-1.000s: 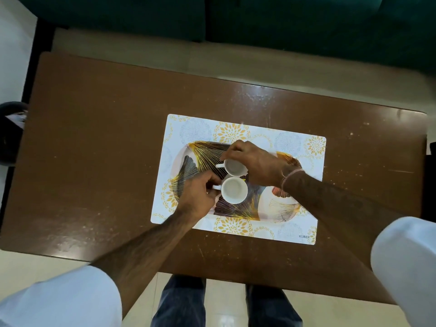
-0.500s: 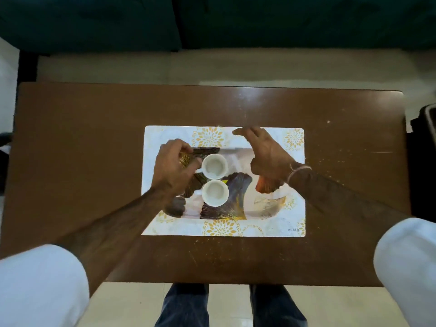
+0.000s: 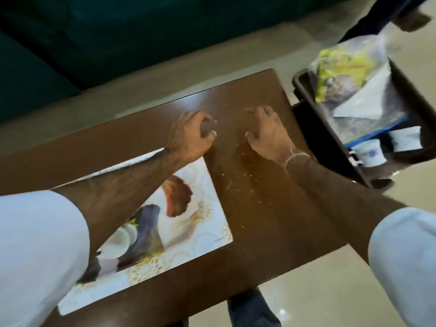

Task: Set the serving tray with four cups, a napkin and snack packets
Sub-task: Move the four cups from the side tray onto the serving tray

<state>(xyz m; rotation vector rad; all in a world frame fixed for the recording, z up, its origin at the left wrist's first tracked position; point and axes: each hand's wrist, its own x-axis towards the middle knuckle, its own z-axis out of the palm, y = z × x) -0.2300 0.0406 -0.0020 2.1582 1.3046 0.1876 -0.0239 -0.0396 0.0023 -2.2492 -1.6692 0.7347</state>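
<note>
Both hands are empty, fingers loosely spread and curled over the bare wood — the left hand (image 3: pixel 192 135) just past the corner of the tray, the right hand (image 3: pixel 267 135) nearer the table's right edge, the two a little apart and gripping nothing.

The serving tray (image 3: pixel 207 208), with its feather print, sits on a pale floral placemat (image 3: pixel 141 277). One white cup (image 3: pixel 119 241) shows on it beside the left forearm; a second may be hidden under that arm, though the blur makes this hard to say.

The rest of the things wait in a dark bin (image 3: pixel 304 95) on the floor just off the table's right end. Two small white cups (image 3: pixel 369 153) stand at its near end. They look like ceramic: rigid, light, smooth and breakable, so each is probably best taken by the handle or pinched across the rim and set down gently. A yellow-green snack packet (image 3: pixel 339 67) lies inside a clear plastic bag — soft, crinkly and slippery, likely safest gripped at a sealed edge. A white folded napkin (image 3: pixel 363 100) rests against it, limp and weightless; a flat pinch at a corner should do.

The table (image 3: pixel 271 220) is glossy brown wood flecked with crumbs or scuffs. Beyond it lie a pale tiled floor (image 3: pixel 295 291) and a dark teal sofa (image 3: pixel 94 38).
</note>
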